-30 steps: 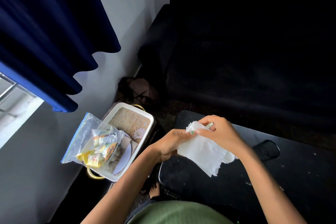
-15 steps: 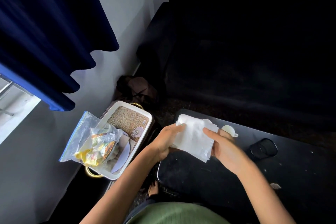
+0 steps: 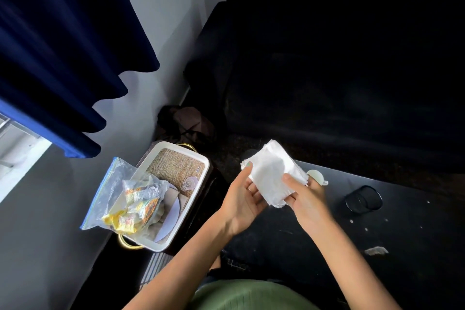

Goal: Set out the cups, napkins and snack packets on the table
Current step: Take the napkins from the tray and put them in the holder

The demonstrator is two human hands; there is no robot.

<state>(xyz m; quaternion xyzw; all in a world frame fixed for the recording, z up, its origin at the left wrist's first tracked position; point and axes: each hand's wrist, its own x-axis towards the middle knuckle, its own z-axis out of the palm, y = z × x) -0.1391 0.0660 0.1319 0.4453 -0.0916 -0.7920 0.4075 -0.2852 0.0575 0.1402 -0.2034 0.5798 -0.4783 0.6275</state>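
Now both hands, left (image 3: 241,201); right (image 3: 305,199), hold the napkins (image 3: 273,175).

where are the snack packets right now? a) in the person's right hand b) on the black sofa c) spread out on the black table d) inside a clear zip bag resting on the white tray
d: the snack packets sit inside the clear zip bag, which lies over the near end of the white tray left of the black table, while both hands hold only the stack of white napkins.
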